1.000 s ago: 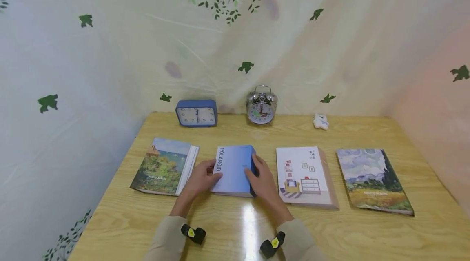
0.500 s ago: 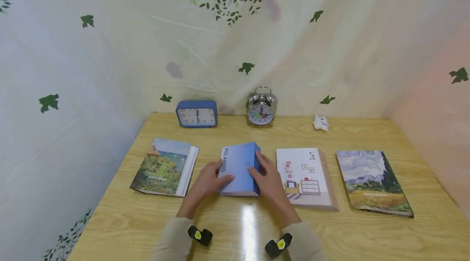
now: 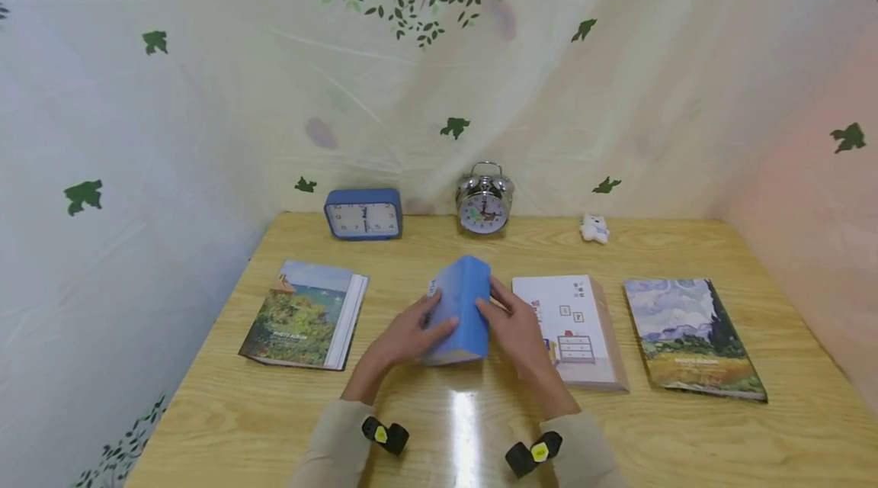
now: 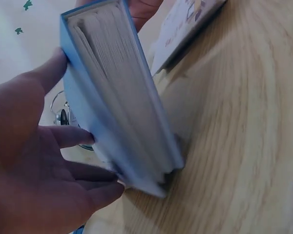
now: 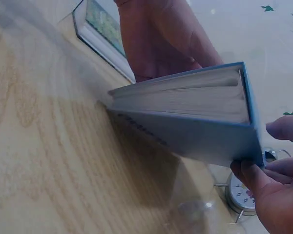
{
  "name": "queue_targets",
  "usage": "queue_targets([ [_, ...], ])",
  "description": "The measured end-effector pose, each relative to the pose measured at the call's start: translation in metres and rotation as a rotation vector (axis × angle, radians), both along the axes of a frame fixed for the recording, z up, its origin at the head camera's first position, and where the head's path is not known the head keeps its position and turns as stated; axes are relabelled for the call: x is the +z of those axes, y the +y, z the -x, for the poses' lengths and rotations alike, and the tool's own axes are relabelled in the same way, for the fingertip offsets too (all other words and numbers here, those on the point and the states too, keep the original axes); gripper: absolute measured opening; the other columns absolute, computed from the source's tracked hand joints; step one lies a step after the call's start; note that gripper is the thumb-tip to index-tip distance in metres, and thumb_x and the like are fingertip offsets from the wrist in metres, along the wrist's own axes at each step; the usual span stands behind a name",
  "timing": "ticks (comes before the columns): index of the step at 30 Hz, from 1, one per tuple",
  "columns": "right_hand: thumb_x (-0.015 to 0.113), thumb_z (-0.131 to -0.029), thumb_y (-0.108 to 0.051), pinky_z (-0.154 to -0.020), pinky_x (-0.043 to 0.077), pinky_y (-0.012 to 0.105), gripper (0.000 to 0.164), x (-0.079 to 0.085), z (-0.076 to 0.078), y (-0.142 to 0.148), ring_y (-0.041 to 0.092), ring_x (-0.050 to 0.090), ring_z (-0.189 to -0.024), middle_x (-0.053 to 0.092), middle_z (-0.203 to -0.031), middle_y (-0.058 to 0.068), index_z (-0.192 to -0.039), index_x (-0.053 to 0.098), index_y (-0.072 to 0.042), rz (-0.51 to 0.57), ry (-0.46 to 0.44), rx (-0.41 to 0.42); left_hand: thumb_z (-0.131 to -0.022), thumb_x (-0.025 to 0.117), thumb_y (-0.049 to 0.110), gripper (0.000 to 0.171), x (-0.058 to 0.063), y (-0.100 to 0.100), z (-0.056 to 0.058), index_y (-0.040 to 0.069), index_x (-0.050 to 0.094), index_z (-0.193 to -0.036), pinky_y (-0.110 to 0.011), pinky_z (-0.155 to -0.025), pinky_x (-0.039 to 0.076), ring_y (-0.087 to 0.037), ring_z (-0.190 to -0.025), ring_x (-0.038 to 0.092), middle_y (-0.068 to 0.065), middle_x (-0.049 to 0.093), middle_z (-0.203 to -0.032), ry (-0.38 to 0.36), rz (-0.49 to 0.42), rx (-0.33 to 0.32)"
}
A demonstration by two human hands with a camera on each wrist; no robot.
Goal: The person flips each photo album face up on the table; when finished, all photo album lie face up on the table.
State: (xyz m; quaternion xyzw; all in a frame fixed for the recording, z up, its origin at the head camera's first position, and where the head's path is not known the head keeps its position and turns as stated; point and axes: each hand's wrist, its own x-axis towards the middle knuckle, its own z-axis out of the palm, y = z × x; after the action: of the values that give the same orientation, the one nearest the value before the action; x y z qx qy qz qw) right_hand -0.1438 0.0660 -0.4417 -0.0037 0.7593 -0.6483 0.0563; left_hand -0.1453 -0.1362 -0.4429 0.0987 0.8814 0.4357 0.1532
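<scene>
A thick blue photo album point(image 3: 456, 313) marked POLAROID stands tilted in the head view, its spine raised toward the right. My left hand point(image 3: 411, 332) holds its left side, the thumb on the front cover and the fingertips at the lower edge. In the left wrist view, page edges of the album point(image 4: 119, 83) show between its covers. My right hand point(image 3: 514, 328) holds the spine side. The right wrist view has its fingertips point(image 5: 254, 175) under the back cover's corner, near the spine. The album's lower long edge is at the wooden table.
Left lies a landscape-covered photo album point(image 3: 302, 313). On the right are a white illustrated album point(image 3: 572, 335) and another painted album point(image 3: 693, 335). A blue clock point(image 3: 363, 213), a silver alarm clock point(image 3: 484, 202) and a small white bear figure point(image 3: 594, 229) line the table's back.
The blue album went from lying nearly flat to tilted up with its spine raised, and shifted a little right. Both hands moved right with it.
</scene>
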Motion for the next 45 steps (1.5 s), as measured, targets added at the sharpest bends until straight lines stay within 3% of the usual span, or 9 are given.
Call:
queue_targets([
  [5, 0.058, -0.097, -0.023, -0.096, 0.049, 0.030, 0.048, 0.012, 0.002, 0.004, 0.025, 0.054, -0.126, 0.051, -0.142, 0.007, -0.143, 0.046, -0.017, 0.037, 0.035, 0.017, -0.095, 0.046, 0.057, 0.074, 0.003, 0.000, 0.004, 0.016, 0.024, -0.153, -0.050, -0.112, 0.031, -0.034, -0.140, 0.032, -0.013, 0.027, -0.156, -0.080, -0.152, -0.030],
  [9, 0.057, -0.097, -0.021, -0.097, 0.048, 0.027, 0.046, 0.019, 0.001, 0.004, 0.024, 0.052, -0.128, 0.050, -0.143, 0.005, -0.142, 0.048, -0.017, 0.088, 0.049, 0.057, -0.095, 0.047, 0.055, 0.068, 0.005, -0.003, 0.005, 0.024, 0.025, -0.152, -0.046, -0.112, 0.033, -0.028, -0.141, 0.034, -0.005, 0.029, -0.156, -0.076, -0.260, -0.037],
  [13, 0.058, -0.096, -0.026, -0.101, 0.046, 0.031, 0.048, 0.021, 0.001, -0.002, 0.021, 0.050, -0.129, 0.048, -0.145, 0.001, -0.143, 0.046, -0.022, 0.084, 0.062, 0.090, -0.096, 0.050, 0.048, 0.060, 0.011, -0.010, 0.006, 0.033, 0.027, -0.150, -0.042, -0.109, 0.038, -0.024, -0.139, 0.037, 0.000, 0.032, -0.155, -0.065, -0.363, -0.048],
  [19, 0.058, -0.096, -0.035, -0.105, 0.043, 0.042, 0.050, 0.023, 0.001, -0.019, 0.021, 0.050, -0.129, 0.047, -0.145, -0.002, -0.144, 0.045, -0.027, 0.018, 0.116, 0.091, -0.097, 0.052, 0.040, 0.059, 0.023, -0.020, 0.008, 0.029, 0.029, -0.150, -0.040, -0.103, 0.045, -0.027, -0.136, 0.042, -0.007, 0.036, -0.152, -0.039, -0.436, -0.035],
  [27, 0.059, -0.094, -0.039, -0.106, 0.041, 0.046, 0.050, 0.023, 0.005, -0.038, 0.019, 0.052, -0.128, 0.049, -0.144, -0.004, -0.142, 0.047, -0.029, -0.047, 0.160, 0.082, -0.098, 0.053, 0.032, 0.056, 0.031, -0.033, 0.006, 0.026, 0.031, -0.150, -0.039, -0.101, 0.047, -0.029, -0.132, 0.046, -0.012, 0.042, -0.148, -0.010, -0.411, 0.014],
  [34, 0.054, -0.096, -0.041, -0.108, 0.037, 0.050, 0.049, 0.017, 0.003, -0.049, 0.024, 0.043, -0.135, 0.044, -0.147, -0.001, -0.143, 0.045, -0.029, -0.064, 0.171, 0.142, -0.098, 0.052, 0.035, 0.055, 0.032, -0.041, 0.005, 0.030, 0.032, -0.149, -0.044, -0.100, 0.048, -0.030, -0.132, 0.046, -0.009, 0.035, -0.153, 0.006, -0.287, 0.040],
  [39, 0.055, -0.098, -0.032, -0.105, 0.041, 0.046, 0.048, 0.006, 0.003, -0.058, 0.033, 0.041, -0.136, 0.039, -0.151, 0.011, -0.143, 0.046, -0.020, -0.117, 0.214, 0.187, -0.096, 0.054, 0.040, 0.055, 0.034, -0.047, 0.003, 0.031, 0.036, -0.148, -0.049, -0.094, 0.050, -0.036, -0.130, 0.047, -0.011, 0.034, -0.153, 0.014, -0.228, 0.082],
  [42, 0.056, -0.097, -0.028, -0.103, 0.044, 0.044, 0.048, -0.001, 0.003, -0.061, 0.038, 0.042, -0.133, 0.038, -0.149, 0.019, -0.143, 0.047, -0.015, -0.182, 0.231, 0.206, -0.096, 0.056, 0.039, 0.056, 0.036, -0.053, 0.001, 0.026, 0.039, -0.147, -0.053, -0.092, 0.050, -0.041, -0.131, 0.044, -0.012, 0.032, -0.154, 0.039, -0.215, 0.099],
  [45, 0.056, -0.097, -0.030, -0.101, 0.044, 0.050, 0.050, -0.007, 0.002, -0.062, 0.044, 0.043, -0.130, 0.036, -0.148, 0.026, -0.143, 0.046, -0.015, -0.271, 0.221, 0.222, -0.096, 0.057, 0.036, 0.056, 0.038, -0.059, -0.001, 0.019, 0.040, -0.147, -0.054, -0.093, 0.049, -0.044, -0.131, 0.043, -0.014, 0.032, -0.153, 0.062, -0.190, 0.116],
])
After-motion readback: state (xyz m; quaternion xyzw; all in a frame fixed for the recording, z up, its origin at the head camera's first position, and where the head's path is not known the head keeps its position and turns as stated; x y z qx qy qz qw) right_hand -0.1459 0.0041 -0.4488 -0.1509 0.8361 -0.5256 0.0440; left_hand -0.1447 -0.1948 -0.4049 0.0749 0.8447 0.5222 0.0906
